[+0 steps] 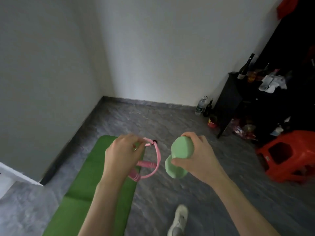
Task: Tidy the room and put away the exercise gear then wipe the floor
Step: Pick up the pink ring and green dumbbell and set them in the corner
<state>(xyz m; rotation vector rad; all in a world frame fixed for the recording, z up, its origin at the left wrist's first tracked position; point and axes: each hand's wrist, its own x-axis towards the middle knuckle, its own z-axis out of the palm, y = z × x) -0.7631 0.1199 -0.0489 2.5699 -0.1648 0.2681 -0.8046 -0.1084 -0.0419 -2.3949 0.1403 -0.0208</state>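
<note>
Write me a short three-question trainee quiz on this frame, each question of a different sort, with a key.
1. True or false: the right hand holds the pale green dumbbell.
2. Multiple choice: the pink resistance band is held by A) the left hand, B) the right hand, C) neither hand.
3. Short answer: what lies flat on the grey floor under the left forearm?

Key
1. True.
2. A.
3. The green exercise mat, not yet put away.
</note>
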